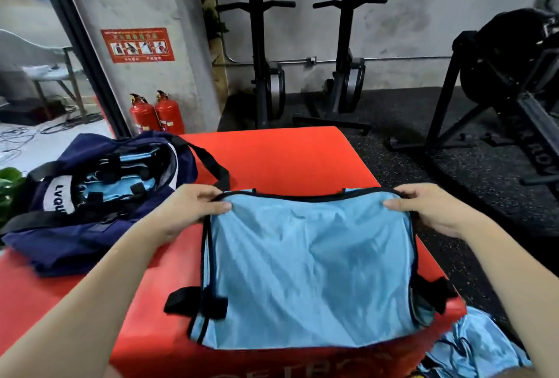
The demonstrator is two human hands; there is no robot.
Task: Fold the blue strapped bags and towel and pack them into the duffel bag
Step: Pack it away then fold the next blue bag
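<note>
I have a light blue strapped bag [308, 268] spread flat on the red padded surface [281, 160] in front of me, its black-trimmed top edge on the far side. My left hand [187, 211] pinches the far left corner of that edge, thumb on top of the blue fabric and fingers curled behind the trim. My right hand [429, 211] has the same grip on the far right corner, thumb lying on the fabric and fingers wrapped over the edge. Black straps [196, 302] stick out from the bag's left side near its lower end, and another black strap shows at its right side. To my left, the navy duffel bag [90, 196] sits on the same surface with its mouth open; folded light blue fabric with black straps [121, 184] already lies inside it, and one black handle loops toward the bag I am holding. More light blue fabric [478, 347] lies crumpled below the surface's right near corner. Against the wall beyond stand two red fire extinguishers [157, 114], with black exercise machines [302, 45] on the dark floor behind the surface.
</note>
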